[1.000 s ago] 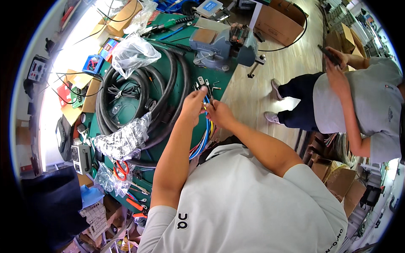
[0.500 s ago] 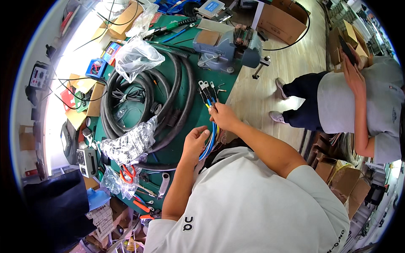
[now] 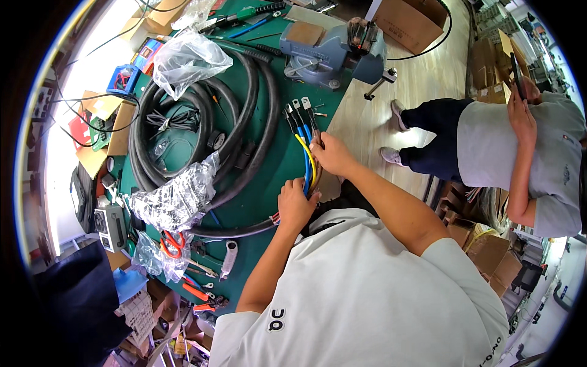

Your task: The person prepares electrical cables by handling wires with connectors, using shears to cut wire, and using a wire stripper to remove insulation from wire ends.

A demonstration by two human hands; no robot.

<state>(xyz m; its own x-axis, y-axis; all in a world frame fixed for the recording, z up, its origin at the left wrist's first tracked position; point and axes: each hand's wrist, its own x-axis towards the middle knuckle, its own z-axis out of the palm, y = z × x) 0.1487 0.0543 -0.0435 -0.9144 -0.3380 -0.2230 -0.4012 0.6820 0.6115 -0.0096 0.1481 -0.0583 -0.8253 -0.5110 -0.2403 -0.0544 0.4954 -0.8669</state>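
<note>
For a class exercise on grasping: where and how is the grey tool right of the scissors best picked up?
Probably across the middle of the grey tool, coming from its right. It looks long and slim and lies flat, with bare green table on that side, while other tools crowd its left.

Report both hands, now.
Left hand: closed around the lower part of the wire bundle.
Right hand: closed, holding the brown wire near its lugged end.
</note>
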